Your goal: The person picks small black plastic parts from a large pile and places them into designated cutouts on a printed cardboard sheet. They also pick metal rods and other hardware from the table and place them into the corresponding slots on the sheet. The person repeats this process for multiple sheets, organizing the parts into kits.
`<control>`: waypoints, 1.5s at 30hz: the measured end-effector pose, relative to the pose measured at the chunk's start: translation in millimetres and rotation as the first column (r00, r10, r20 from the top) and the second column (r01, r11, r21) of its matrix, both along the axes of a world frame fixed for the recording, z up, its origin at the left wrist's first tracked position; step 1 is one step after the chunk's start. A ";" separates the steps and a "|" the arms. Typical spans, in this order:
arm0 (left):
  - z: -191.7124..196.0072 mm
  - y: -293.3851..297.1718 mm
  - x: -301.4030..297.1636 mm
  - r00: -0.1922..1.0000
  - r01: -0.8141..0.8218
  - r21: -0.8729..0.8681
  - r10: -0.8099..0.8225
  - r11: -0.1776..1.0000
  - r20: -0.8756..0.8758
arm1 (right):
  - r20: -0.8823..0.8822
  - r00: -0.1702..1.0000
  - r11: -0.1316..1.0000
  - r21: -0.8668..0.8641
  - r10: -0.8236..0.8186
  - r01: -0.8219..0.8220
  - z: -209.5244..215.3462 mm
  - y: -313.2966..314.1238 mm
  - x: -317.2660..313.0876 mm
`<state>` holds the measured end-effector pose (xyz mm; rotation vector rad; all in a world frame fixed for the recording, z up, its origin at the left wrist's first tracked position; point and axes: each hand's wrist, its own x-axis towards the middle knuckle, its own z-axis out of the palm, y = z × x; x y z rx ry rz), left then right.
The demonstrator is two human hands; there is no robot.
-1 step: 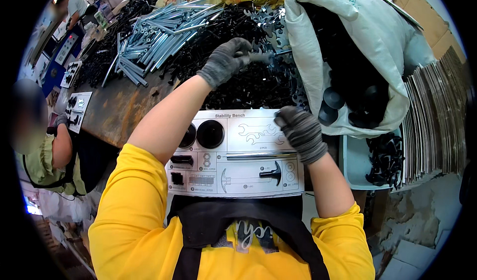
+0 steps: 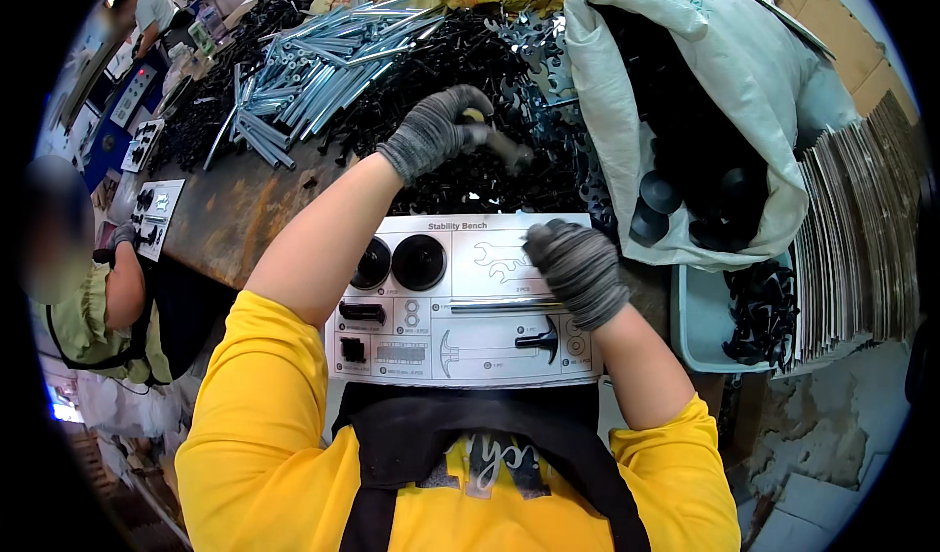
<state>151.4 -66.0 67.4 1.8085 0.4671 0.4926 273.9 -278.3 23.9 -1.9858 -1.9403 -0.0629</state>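
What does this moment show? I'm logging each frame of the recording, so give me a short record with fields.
setting: workbench heaped with black parts and silver rods
left hand: gloved, gripping a small part above the black pile
right hand: gloved, resting on the white sorting card
card: two black round caps already set in it
right side: white sack of black parts
nearby: another person at the left

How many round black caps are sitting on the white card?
2. Both caps lie in the card's top-left part, side by side: the smaller one left, the larger one right. More may be hidden under the right hand.
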 end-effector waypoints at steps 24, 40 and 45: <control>-63.3 -88.2 -37.7 0.800 0.484 0.694 0.051 0.532 -0.597 | 0.057 0.970 0.868 -0.437 -0.236 0.236 -24.4 -18.3 -1.7; -39.1 -86.7 -64.4 0.911 0.221 0.781 0.161 0.584 -0.379 | -0.211 0.945 0.968 -0.042 -0.250 0.247 -16.1 -71.4 10.8; -26.2 -101.0 -137.6 0.864 -0.079 0.682 0.391 0.727 -0.317 | -0.268 0.928 0.963 0.012 -0.257 0.270 -34.1 -109.8 12.6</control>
